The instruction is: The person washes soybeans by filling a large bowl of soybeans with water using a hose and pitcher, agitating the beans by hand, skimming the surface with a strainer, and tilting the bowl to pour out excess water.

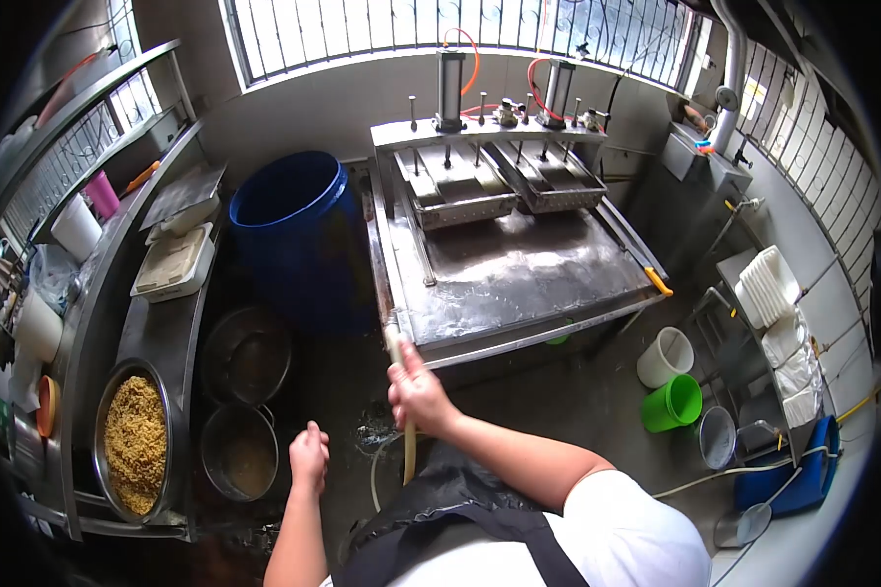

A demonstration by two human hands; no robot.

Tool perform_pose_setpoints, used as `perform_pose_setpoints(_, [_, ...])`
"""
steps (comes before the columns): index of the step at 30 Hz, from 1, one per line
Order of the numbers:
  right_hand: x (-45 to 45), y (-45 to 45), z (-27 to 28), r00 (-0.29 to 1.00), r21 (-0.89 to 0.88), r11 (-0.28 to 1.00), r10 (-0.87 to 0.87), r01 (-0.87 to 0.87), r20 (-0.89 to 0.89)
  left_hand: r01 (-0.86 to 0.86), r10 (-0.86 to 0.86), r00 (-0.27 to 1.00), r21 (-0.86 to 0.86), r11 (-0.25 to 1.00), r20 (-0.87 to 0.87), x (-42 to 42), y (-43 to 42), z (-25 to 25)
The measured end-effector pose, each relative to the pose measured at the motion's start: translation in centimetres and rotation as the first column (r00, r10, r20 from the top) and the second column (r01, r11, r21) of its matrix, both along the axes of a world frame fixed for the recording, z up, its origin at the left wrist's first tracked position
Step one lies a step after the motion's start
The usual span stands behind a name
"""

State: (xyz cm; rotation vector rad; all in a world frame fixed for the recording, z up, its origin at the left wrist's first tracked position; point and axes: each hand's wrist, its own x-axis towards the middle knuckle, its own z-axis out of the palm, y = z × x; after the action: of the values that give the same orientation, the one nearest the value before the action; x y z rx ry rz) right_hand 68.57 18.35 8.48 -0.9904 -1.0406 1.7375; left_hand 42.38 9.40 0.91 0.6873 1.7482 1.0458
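Note:
My right hand (pixel 423 393) is wrapped round a pale hose (pixel 409 455), just in front of the near left corner of a metal press table (pixel 519 279). Water seems to spray from the hose's upper end toward the table's left edge. My left hand (pixel 309 458) hangs lower, its fingers curled; whether anything is inside them cannot be made out. Beside it on the floor stands a metal pot (pixel 240 452). Two perforated metal trays (pixel 460 203) sit under the cylinders at the back of the wet table.
A blue barrel (pixel 299 254) stands left of the table. Further left, a metal basin of yellowish grains (pixel 135 445) rests on a shelf. A white bucket (pixel 665 357) and a green bucket (pixel 672 403) stand on the right. A yellow-orange handle (pixel 659 282) juts from the table's right side.

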Motion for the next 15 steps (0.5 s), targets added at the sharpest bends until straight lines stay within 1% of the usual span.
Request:
perform_pose_setpoints(1, [-1.1, -1.1, 1.0, 0.995, -0.014, 0.995, 0.097, -0.097, 0.013, -0.065, 0.059, 0.987, 0.033, 0.997, 0.149, 0.2, 1.9, 1.2])
perform_pose_setpoints(2, [-2.1, -2.0, 1.2, 0.979, 0.014, 0.981, 0.191, -0.193, 0.068, -0.107, 0.087, 0.955, 0.057, 0.993, 0.284, 0.1, 3.8, 2.1])
perform_pose_setpoints(4, [-4.3, -4.3, 0.7, 0.921, 0.072, 0.940, 0.310, -0.335, 0.236, -0.154, 0.079, 0.865, 0.112, 0.982, 0.496, -1.1, 7.7, 2.2])
perform_pose_setpoints(6, [-5.5, -6.3, 1.0, 0.848, 0.077, 0.886, 0.409, -0.458, 0.337, -0.269, 0.038, 0.755, 0.256, 0.929, 0.655, -2.4, 13.2, -0.6])
perform_pose_setpoints(7, [-5.8, -6.8, 1.3, 0.815, 0.116, 0.846, 0.451, -0.520, 0.364, -0.225, 0.063, 0.745, 0.161, 0.961, 0.664, -2.3, 13.9, 1.4])
perform_pose_setpoints(8, [-6.0, -7.1, 1.6, 0.783, 0.077, 0.826, 0.496, -0.559, 0.375, -0.178, 0.089, 0.738, 0.065, 0.982, 0.669, -2.2, 14.4, 3.3])
perform_pose_setpoints(9, [-6.1, -7.2, 1.1, 0.776, 0.067, 0.822, 0.504, -0.566, 0.379, -0.157, 0.073, 0.729, 0.062, 0.986, 0.681, -2.0, 15.2, 4.0])
perform_pose_setpoints(11, [-6.1, -7.3, 0.2, 0.774, 0.059, 0.823, 0.503, -0.565, 0.385, -0.121, 0.003, 0.677, 0.108, 0.987, 0.736, -1.0, 15.8, 6.1])
perform_pose_setpoints(12, [-5.9, -7.3, 0.1, 0.806, 0.120, 0.849, 0.432, -0.515, 0.406, -0.095, -0.037, 0.649, 0.130, 0.987, 0.759, -0.6, 16.0, 6.9])
perform_pose_setpoints(13, [-5.8, -7.5, -0.1, 0.833, 0.180, 0.867, 0.359, -0.464, 0.420, -0.087, -0.044, 0.648, 0.131, 0.988, 0.760, 0.0, 16.0, 7.4])
perform_pose_setpoints(14, [-5.5, -7.6, -0.2, 0.882, 0.165, 0.906, 0.317, -0.390, 0.349, -0.071, -0.118, 0.637, 0.210, 0.975, 0.762, 0.6, 15.9, 7.9])
perform_pose_setpoints(15, [-5.5, -7.4, -0.8, 0.915, 0.249, 0.912, 0.237, -0.325, 0.325, -0.060, -0.190, 0.623, 0.288, 0.956, 0.759, 1.2, 15.8, 8.2])
